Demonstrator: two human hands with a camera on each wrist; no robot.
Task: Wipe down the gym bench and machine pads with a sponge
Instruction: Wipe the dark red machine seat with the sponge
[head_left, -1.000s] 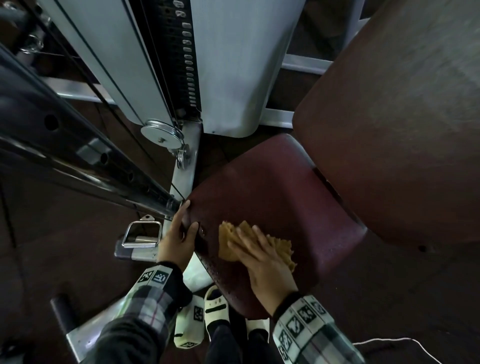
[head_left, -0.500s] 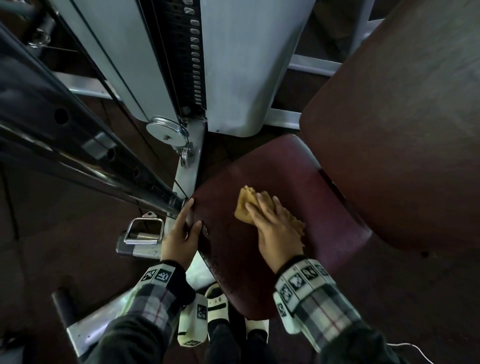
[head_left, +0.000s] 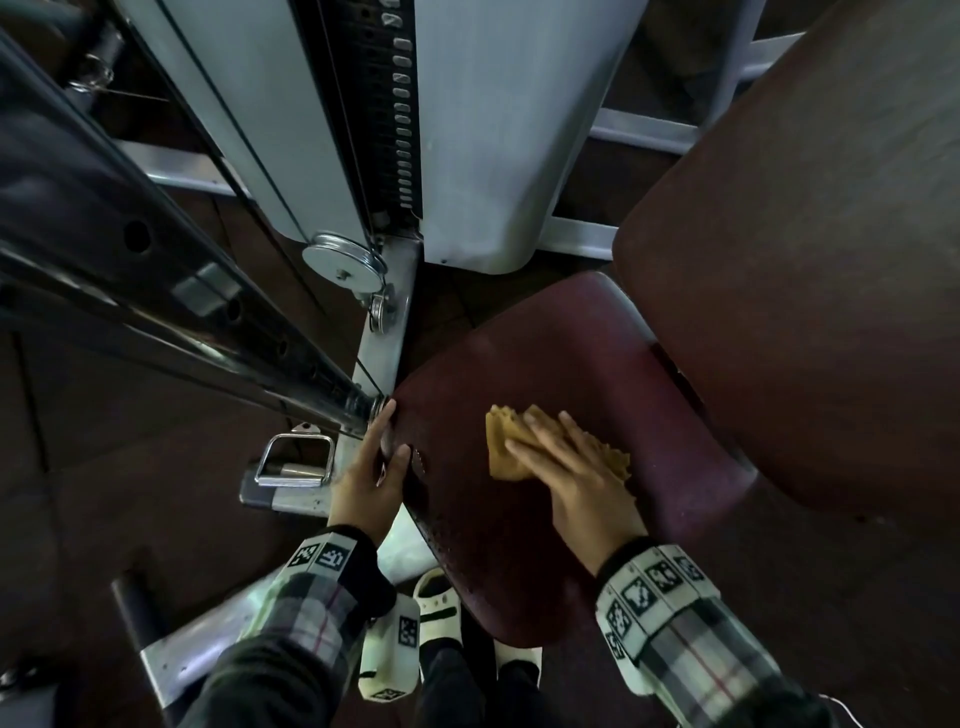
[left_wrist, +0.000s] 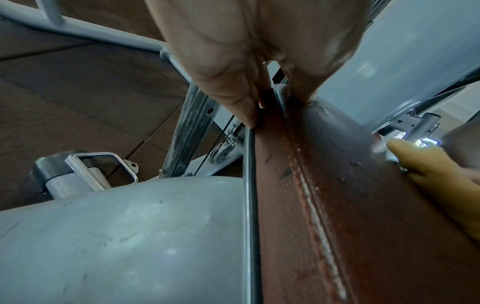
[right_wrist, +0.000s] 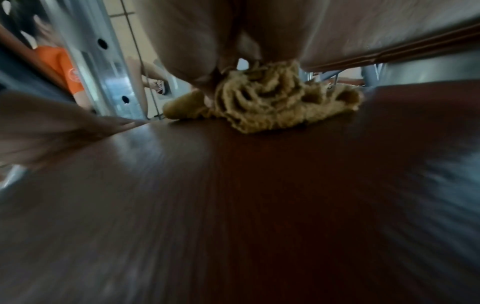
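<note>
The maroon seat pad (head_left: 545, 353) lies in the middle of the head view, with the big maroon back pad (head_left: 805, 249) rising to its right. A ragged yellow sponge (head_left: 503, 448) lies on the seat's left half. My right hand (head_left: 550, 447) presses flat on the sponge with straight fingers. My left hand (head_left: 387, 447) grips the seat's left corner, thumb on top and fingers down the side. In the left wrist view my left hand (left_wrist: 270, 98) straddles the seat pad's (left_wrist: 337, 205) seam, the sponge (left_wrist: 439, 174) at the right. The right wrist view shows the sponge (right_wrist: 265, 102) on the blurred seat pad (right_wrist: 233, 205).
A grey weight-stack tower (head_left: 467, 130) stands beyond the seat. A chromed slanted bar (head_left: 182, 291) runs down to the seat's left corner, with a pulley (head_left: 343, 260) and a metal stirrup handle (head_left: 293, 460) on the floor. A person in orange (right_wrist: 59, 67) stands behind the frame.
My right hand pushed the sponge away across the seat, then drew it back a little toward me. My left hand kept its hold on the seat's corner.
</note>
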